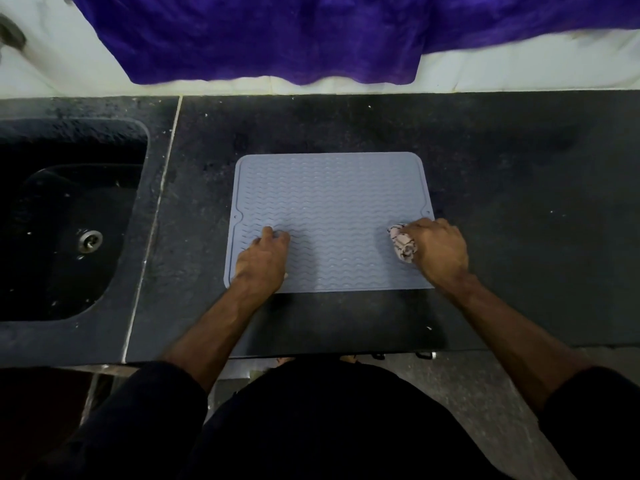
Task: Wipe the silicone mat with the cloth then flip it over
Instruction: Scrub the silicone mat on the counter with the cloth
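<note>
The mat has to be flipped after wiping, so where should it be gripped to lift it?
Probably a near corner of the mat, pinched from the counter's front edge. The mat lies flat, so only its thin rim offers a hold. The left hand presses by the near-left corner; the right hand holds the cloth.

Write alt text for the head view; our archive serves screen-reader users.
A person's right hand grips a bunched cloth on the near right of a grey ridged silicone mat, while the left hand rests on its near left. The mat lies flat on a dark countertop, a sink to the left.
</note>
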